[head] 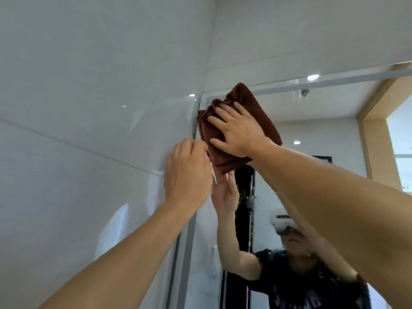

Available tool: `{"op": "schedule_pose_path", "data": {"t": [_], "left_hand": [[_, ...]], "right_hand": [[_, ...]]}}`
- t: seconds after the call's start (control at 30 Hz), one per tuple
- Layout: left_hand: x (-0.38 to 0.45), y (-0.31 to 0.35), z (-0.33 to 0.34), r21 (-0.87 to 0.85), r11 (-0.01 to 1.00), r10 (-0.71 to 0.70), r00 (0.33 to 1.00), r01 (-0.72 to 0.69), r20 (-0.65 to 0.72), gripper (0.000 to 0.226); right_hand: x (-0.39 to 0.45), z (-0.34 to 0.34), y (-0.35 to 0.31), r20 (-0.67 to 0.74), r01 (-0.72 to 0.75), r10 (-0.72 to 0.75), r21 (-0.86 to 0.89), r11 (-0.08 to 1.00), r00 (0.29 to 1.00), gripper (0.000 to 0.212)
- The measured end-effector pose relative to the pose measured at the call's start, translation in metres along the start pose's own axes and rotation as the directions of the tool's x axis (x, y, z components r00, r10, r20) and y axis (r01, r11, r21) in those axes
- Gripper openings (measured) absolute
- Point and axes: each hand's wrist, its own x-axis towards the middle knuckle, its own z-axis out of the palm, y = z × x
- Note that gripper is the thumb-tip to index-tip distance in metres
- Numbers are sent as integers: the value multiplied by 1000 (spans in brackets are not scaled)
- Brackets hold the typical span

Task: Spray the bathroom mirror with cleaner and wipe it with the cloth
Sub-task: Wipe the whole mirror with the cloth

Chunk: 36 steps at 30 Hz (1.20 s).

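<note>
A dark brown cloth (225, 160) is bunched against the top left corner of the bathroom mirror (316, 130). My right hand (238, 130) lies flat on the cloth with its fingers spread and presses it to the glass. My left hand (187, 172) is at the mirror's left edge, just below and left of the cloth, with its fingers curled toward the glass. A thin white sliver shows under its fingertips, and I cannot make out what it is. No spray bottle is in view.
Glossy white wall tiles (89, 108) fill the left side and the area above the mirror. The mirror's grey frame (187, 246) runs down its left edge. The glass reflects a person in a dark shirt (307, 275), a dark door frame and ceiling lights.
</note>
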Motion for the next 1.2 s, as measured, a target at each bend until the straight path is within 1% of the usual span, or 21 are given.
{"op": "schedule_pose_path", "data": {"t": [0.07,0.2,0.3,0.4,0.53,0.73,0.83,0.9,0.97,1.07,1.13,1.2], "left_hand": [[4,1,-1,-22,1000,11,1000,-12,-18,21],[11,-3,-1,-68,997,24,999,-27,-46,22],[12,-6,0,-98,995,29,998,-34,-53,21],[2,-10,-1,-91,996,3,1000,-5,-18,23],[-30,-16,-5,-46,998,-27,998,30,50,26],[-90,-26,-15,-31,992,-119,989,122,88,17],[-122,-25,-24,-47,981,-183,978,189,104,15],[-139,-23,-28,-67,972,-214,967,225,141,15],[-153,-22,-32,-39,962,-256,945,269,203,20],[-164,-18,-36,45,955,-294,910,294,291,29],[-161,-14,-39,55,959,-283,908,280,310,32],[-148,-10,-39,66,963,-267,908,260,322,35]], "right_hand": [[18,-1,14,-10,-82,81,-13,997,997,74],[59,1,10,26,-154,154,1,988,988,75],[70,6,-4,7,-183,183,3,983,983,73],[61,9,-18,6,-182,182,21,983,983,76],[31,9,-47,18,-185,184,44,982,983,80],[-38,12,-104,70,-149,144,75,986,987,86],[-81,15,-140,87,-116,106,120,986,991,86],[-113,17,-165,90,-76,63,151,986,994,86],[-143,20,-181,121,-24,4,164,986,993,85],[-169,17,-180,155,12,-36,156,988,987,83],[-172,10,-158,156,15,-34,120,993,987,84],[-169,2,-123,134,-17,7,78,997,991,84]]}}
